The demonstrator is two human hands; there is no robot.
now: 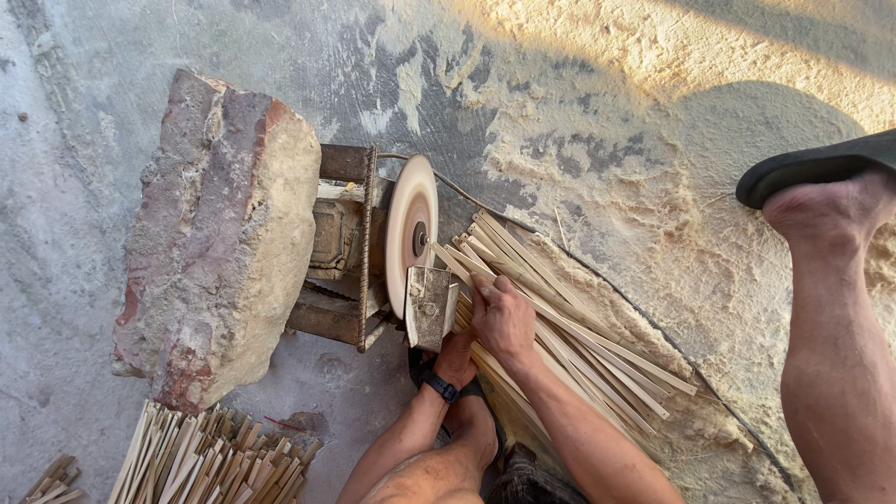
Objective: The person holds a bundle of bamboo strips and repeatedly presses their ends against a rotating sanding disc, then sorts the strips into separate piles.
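Landmark: the sanding disc (411, 233), pale, on edge, mid-frame.

Far left of the disc: big rough stone block (219, 238) sitting against the rusty motor frame (341, 252) that carries the disc. Below the block, well left of the disc: a pile of short bamboo sticks (210, 457) on the ground, a few more at the bottom-left corner.

Just below-right of the disc: small metal guard plate (429, 306), standing right beside the disc face.

My left hand (455, 359), dark wristband on it, sits directly under the guard plate and under the slats; fingers hidden, so I can't tell how it grips.

My right hand (504, 319) is just right of the disc, palm down, fingers curled and pressed onto a fanned bundle of long bamboo slats (569, 341). The slats' near ends reach the disc face beside the guard; the far ends splay down-right, away from the disc.

Room: tight on the disc's left (frame, block). Open on the right and above. A thin cable (597, 275) arcs from the disc's top out to the right, behind the slats.

Far right of the disc: a bare leg (840, 355) in a dark sandal (812, 168).

Surface: grey concrete (75, 140) left, thick pale sawdust (653, 140) right, lit by low sun.
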